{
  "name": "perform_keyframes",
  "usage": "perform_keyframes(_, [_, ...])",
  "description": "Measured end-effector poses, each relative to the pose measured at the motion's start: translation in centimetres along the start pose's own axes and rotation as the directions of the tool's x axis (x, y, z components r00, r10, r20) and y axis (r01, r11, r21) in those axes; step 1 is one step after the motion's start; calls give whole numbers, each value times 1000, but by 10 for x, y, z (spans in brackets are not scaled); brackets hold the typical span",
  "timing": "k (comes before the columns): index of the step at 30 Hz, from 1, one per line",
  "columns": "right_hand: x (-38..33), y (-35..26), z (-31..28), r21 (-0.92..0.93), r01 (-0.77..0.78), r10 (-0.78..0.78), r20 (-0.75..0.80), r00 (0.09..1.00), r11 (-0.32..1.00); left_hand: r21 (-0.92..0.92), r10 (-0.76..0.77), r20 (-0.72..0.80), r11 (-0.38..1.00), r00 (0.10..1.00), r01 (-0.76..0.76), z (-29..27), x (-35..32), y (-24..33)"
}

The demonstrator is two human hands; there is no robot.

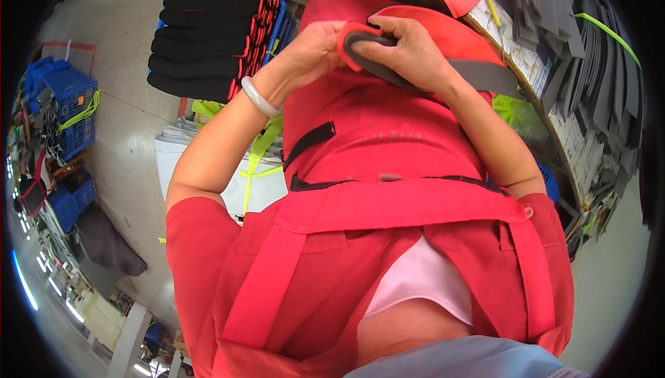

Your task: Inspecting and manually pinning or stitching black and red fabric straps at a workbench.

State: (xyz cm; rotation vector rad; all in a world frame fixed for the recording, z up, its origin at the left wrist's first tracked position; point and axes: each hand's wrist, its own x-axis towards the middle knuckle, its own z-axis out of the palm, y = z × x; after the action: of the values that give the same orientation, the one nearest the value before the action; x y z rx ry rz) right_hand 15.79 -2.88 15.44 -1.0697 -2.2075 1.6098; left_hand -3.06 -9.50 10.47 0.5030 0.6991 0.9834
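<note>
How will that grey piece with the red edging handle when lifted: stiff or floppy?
Probably floppy: the grey piece with red edging curves between the left hand and right hand, and its tail drapes toward the bench. Likely light for its size, since fingertips alone hold it. Its matte surface suggests it won't slip easily.

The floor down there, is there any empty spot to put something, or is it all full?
Bare grey floor lies between the blue crates at the left and the stack of black pads. The workbench on the right is crowded with grey sheets. Both hands, left hand and right hand, grip a grey red-edged piece.
</note>
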Motion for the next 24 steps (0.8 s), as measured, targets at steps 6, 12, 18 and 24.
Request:
perform_keyframes(6, [16, 82, -22, -31, -132, 115, -327, 938, 991, 446, 499, 155, 735, 853, -511, 66, -12, 49])
perform_keyframes(12, [11, 47, -1, 30, -9, 15, -172, 985, 999, 521, 378, -235, 827, 896, -212, 0, 25, 15])
perform_keyframes(18, [11, 42, -3, -270, -60, -17, -274, 962, 961, 632, 269, -109, 762, 957, -142, -3, 42, -3])
perform_keyframes(24, [29, 73, -3, -307, -61, -35, -298, 954, 950, 516, 231, -177, 849, 957, -110, 3, 35, -23])
